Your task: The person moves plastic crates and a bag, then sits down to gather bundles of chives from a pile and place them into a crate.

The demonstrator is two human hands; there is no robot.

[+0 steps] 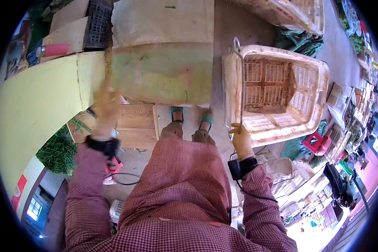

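My right hand [242, 142], in a pale yellow glove, closes around the lower end of a thin metal rod [242, 84]. The rod runs along the near side of a dirty white plastic basket [277, 136], and its curved top end reaches the basket's far corner. Nothing lies inside the basket. My left hand [107, 103], smeared by motion, hangs over the left edge of a wooden board [136, 117], beside the pale yellow-green panel [50, 80]. Its fingers cannot be made out.
A stained sheet-covered surface [164, 25] lies ahead of my feet. At the left are a bundle of green stalks [59, 153], a dark crate [98, 25] and a pink cylinder [56, 50]. Another basket [281, 12] and a pink stool [313, 143] stand at the right.
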